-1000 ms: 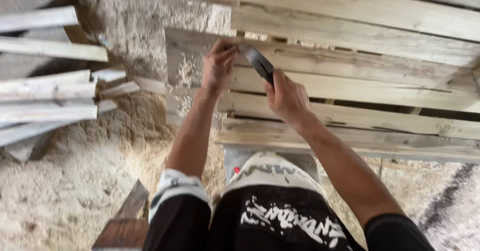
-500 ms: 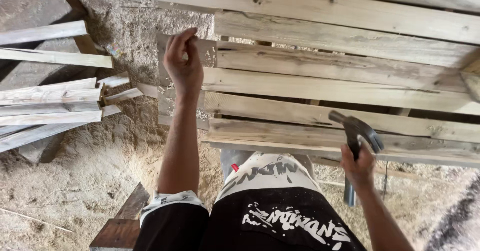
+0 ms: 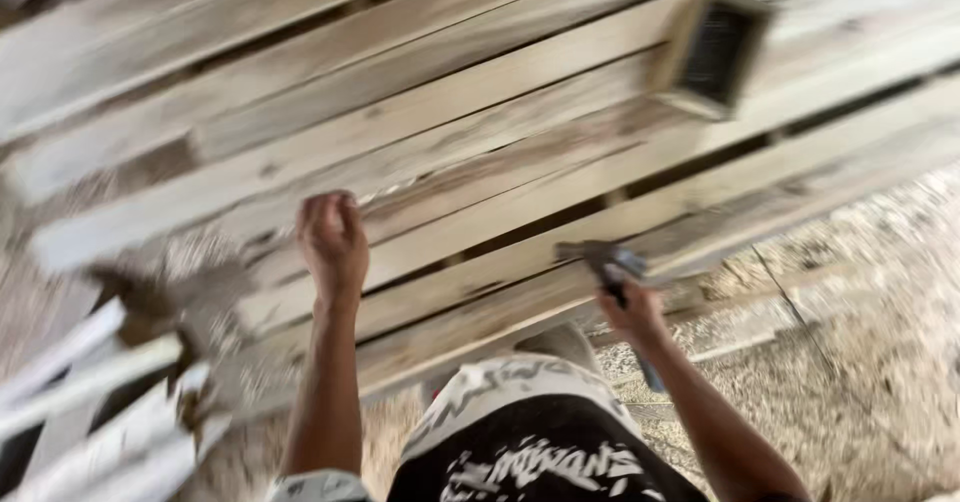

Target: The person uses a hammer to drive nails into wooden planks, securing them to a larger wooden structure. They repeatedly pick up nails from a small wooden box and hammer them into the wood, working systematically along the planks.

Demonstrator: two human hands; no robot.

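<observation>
Planks of the wooden pallet [image 3: 480, 152] run left-to-right before us, our left hand [image 3: 333, 245] pinched closed upon one, nearer than our right hand [image 3: 632, 314] gripping the hammer [image 3: 606, 263] below its near edge.

No packages, labels, signs or screens show anywhere in this view.

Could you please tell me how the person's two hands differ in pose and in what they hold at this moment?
The left hand is raised against a board of the wooden pallet, fingers curled; the frame is too blurred to show whether it pinches anything. The right hand sits lower, near the pallet's near edge, closed around the handle of a hammer. Both hands are bare and reach forward over the pallet.
</observation>
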